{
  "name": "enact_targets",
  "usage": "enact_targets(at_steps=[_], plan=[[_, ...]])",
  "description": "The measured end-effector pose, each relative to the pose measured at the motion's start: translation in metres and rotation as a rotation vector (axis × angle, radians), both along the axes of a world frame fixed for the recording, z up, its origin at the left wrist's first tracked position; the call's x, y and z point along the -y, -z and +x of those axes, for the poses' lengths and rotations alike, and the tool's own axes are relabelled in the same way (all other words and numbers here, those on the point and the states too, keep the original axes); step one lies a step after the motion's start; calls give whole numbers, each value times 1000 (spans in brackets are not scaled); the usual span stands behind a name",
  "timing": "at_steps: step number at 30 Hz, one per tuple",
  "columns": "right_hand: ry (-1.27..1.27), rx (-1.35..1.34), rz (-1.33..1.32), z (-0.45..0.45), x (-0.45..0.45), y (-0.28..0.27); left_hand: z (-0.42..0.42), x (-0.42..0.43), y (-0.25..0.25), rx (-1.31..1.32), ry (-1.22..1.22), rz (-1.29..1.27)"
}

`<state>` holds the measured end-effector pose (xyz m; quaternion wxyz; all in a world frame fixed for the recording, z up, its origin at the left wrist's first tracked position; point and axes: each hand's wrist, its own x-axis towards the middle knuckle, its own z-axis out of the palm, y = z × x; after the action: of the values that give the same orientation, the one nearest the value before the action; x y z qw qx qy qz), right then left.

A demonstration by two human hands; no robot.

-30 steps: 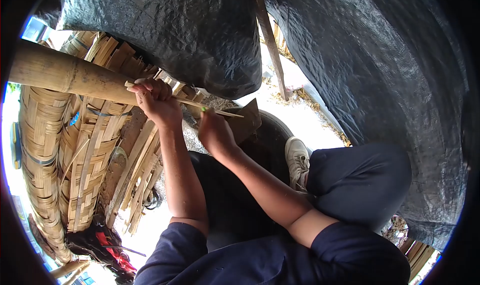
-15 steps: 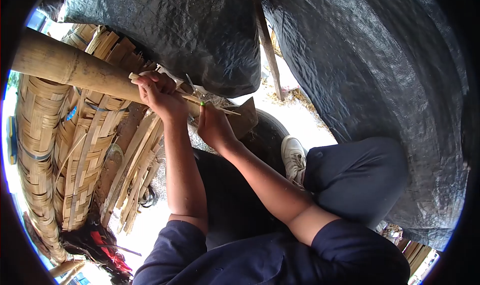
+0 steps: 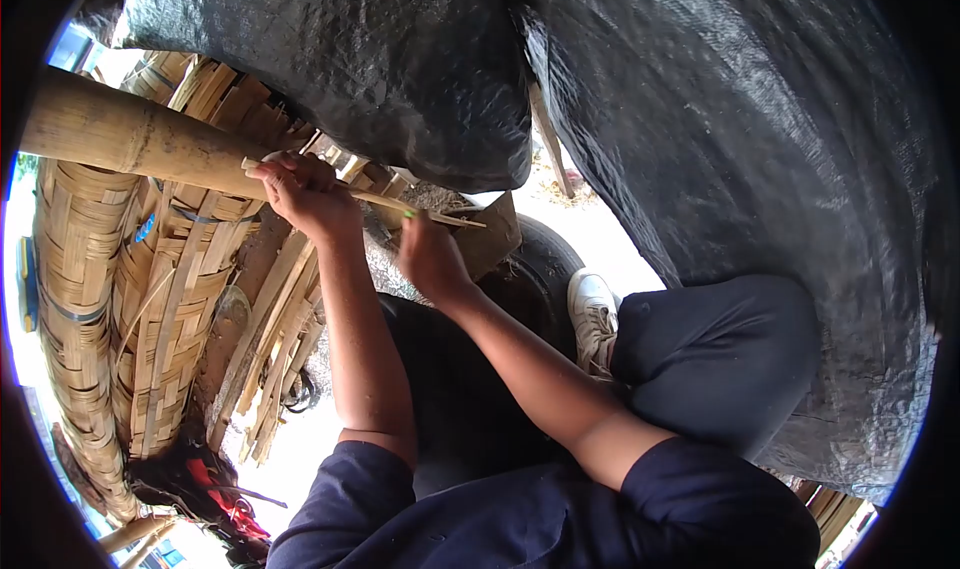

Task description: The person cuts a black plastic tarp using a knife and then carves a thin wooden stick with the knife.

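A thin bamboo strip point(image 3: 375, 198) slants across in front of the thick bamboo pole. My left hand point(image 3: 312, 201) is closed round the strip, whose short pale end pokes out past the thumb. Lower right along it, my right hand point(image 3: 432, 259) is a fist close to the strip's far part. A bright green bit, apparently of a knife handle point(image 3: 410, 214), shows at its thumb; the blade cannot be made out now. Beyond this hand the strip's tip reaches over a flat brown piece point(image 3: 495, 234).
The thick bamboo pole point(image 3: 130, 129) enters from the left. Woven bamboo rolls point(image 3: 85, 269) stand below it, beside loose bamboo slats point(image 3: 270, 339). Black plastic sheeting point(image 3: 740, 119) hangs ahead and right. A tyre point(image 3: 545, 249) lies near my shoe point(image 3: 593, 309).
My left hand has shifted slightly left with the strip. My right hand has moved slightly down and is blurred. The thin blade that stood up above it no longer shows clearly.
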<state>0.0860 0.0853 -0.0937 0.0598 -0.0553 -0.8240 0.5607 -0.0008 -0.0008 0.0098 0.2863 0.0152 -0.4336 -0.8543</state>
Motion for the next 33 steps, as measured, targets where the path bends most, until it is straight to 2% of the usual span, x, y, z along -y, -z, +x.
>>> enact_targets(at_steps=[1, 2, 4, 11, 14, 18, 20, 21, 23, 24, 26, 29, 33], plan=[[6, 3, -30, 5, -8, 24, 1, 1, 0, 14, -7, 12], [25, 40, 93, 10, -20, 61, 1, 6, 4, 0, 20, -1], [27, 137, 152, 20, -45, 125, 2, 9, 8, -13, 37, 8], [13, 308, 109, 11, -49, 106, 0, -7, 0, -36, 62, -41], [9, 243, 154, 11, -56, 106, 0, -13, -2, -116, 187, -99], [-77, 387, 232, 8, -52, 59, 0, -13, -3, -145, 202, -106], [-142, 143, 60, 7, -36, 0, 1, -12, -3, -122, 185, -104], [-53, 72, -26, 1, -20, -13, 1, -11, -2, -116, 182, -101], [-63, -281, 57, -5, -8, -12, -1, -7, -1, -74, 90, -87], [-64, -281, 59, -3, -10, -4, -1, -5, 0, -86, 98, -97], [-86, 8, -12, 1, -17, 30, -1, 2, 2, -82, 110, -75], [-66, -107, 63, 4, -32, 79, -2, 11, 6, -56, 70, -33], [-130, -128, 329, -6, 1, 65, -4, 22, 11, -20, 33, -6]])
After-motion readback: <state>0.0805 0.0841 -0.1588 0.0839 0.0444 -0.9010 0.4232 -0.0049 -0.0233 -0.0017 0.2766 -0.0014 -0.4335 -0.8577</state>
